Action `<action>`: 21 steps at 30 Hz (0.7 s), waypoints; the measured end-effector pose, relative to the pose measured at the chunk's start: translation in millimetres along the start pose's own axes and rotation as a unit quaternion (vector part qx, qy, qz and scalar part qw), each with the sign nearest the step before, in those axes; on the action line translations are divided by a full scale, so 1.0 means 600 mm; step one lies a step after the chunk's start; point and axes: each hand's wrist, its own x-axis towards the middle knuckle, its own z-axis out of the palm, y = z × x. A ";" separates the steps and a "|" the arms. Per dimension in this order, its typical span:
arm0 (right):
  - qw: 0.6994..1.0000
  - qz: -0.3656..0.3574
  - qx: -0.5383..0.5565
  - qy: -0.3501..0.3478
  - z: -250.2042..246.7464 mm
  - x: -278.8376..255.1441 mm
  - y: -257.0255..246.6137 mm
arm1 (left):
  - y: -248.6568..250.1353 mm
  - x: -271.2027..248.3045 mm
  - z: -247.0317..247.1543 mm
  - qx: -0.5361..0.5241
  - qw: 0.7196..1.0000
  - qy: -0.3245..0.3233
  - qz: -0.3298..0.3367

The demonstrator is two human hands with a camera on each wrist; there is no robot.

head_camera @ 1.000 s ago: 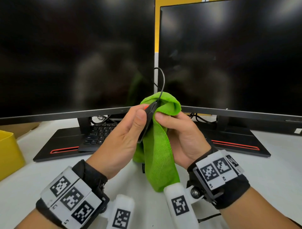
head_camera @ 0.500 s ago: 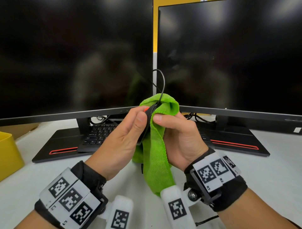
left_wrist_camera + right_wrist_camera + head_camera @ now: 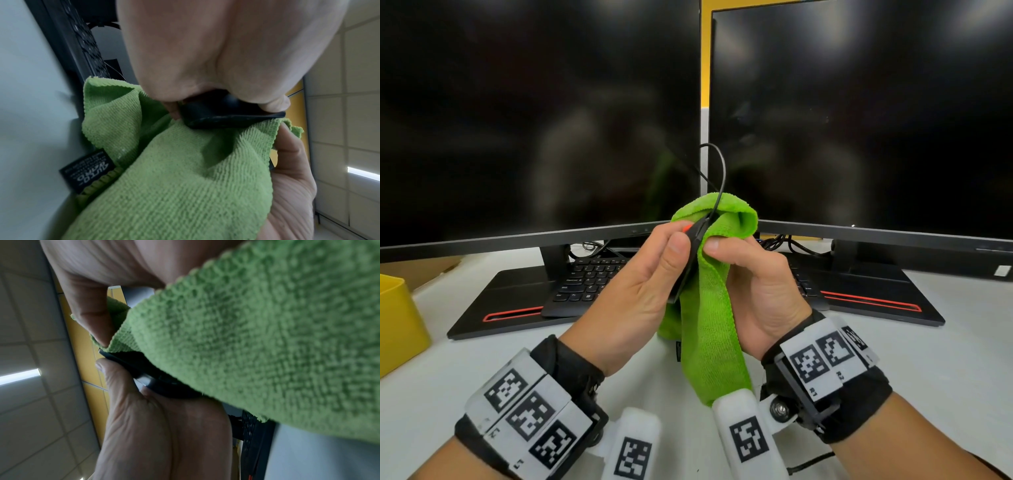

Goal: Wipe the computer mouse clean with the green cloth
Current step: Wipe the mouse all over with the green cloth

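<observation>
My left hand (image 3: 640,284) holds the black computer mouse (image 3: 690,253) on edge above the desk, thumb along its side. Its black cable (image 3: 720,174) loops up in front of the monitors. The green cloth (image 3: 709,308) is wrapped over the mouse's top and right side and hangs down between my wrists. My right hand (image 3: 750,284) grips the cloth, thumb pressing it against the mouse. In the left wrist view the mouse (image 3: 222,113) sits between my fingers above the cloth (image 3: 185,178). The right wrist view shows the cloth (image 3: 257,337) covering most of the mouse (image 3: 148,374).
Two dark monitors (image 3: 534,113) (image 3: 866,113) stand close behind my hands on black bases. A black keyboard (image 3: 589,281) lies under them. A yellow bin (image 3: 397,318) sits at the left edge of the white desk (image 3: 945,359).
My right thumb has slid slightly up along the mouse with the cloth; both hands stay at about the same place above the desk.
</observation>
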 end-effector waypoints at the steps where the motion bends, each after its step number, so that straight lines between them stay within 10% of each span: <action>1: 1.000 0.002 0.002 -0.002 0.000 0.000 0.001 | 0.000 0.000 0.000 0.004 1.000 0.001 -0.001; 21: 0.994 0.035 0.081 0.057 0.002 0.013 0.025 | -0.012 0.005 0.000 -0.016 1.000 -0.012 -0.004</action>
